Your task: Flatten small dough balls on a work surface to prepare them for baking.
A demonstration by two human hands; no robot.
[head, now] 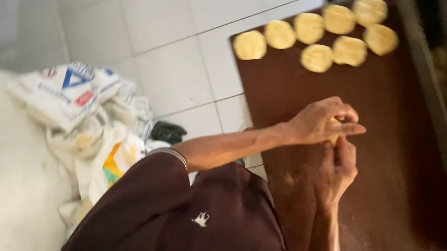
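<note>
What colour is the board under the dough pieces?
Dark reddish brown board, dusted with flour; head view.

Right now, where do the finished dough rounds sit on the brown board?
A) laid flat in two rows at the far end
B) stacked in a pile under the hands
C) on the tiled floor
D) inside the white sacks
A: the dough rounds lie flat in two rows at the far end of the brown board, beyond the left hand and right hand.

Head camera, steeply downward, close
</note>
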